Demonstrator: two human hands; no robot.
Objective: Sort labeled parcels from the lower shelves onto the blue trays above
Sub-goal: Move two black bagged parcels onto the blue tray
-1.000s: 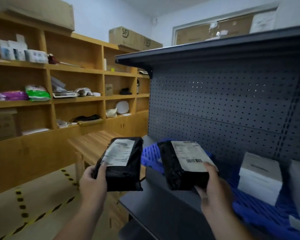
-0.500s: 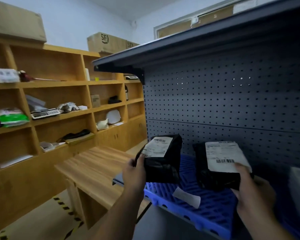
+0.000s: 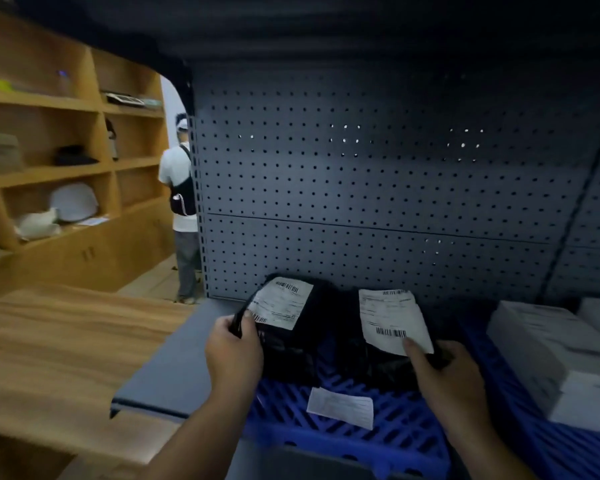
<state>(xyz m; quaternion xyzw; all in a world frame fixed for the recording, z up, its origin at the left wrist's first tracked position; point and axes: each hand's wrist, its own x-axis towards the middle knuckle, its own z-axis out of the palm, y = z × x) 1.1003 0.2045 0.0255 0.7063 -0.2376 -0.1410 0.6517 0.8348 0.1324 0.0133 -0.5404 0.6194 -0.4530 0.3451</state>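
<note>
You have two black parcels over the blue tray (image 3: 343, 441). The left parcel (image 3: 291, 327) is a soft black bag with a white label on top, and the label has barcodes on it. It tilts up, with its far end near the grey wall of holes. The right parcel (image 3: 385, 344) is a black bag too, just beside the first one. Its white label is big and has a barcode near your thumb. I cannot tell if the two bags touch. The blue tray has many slots, and a small white paper slip (image 3: 340, 407) lies flat on it, close to you.
</note>
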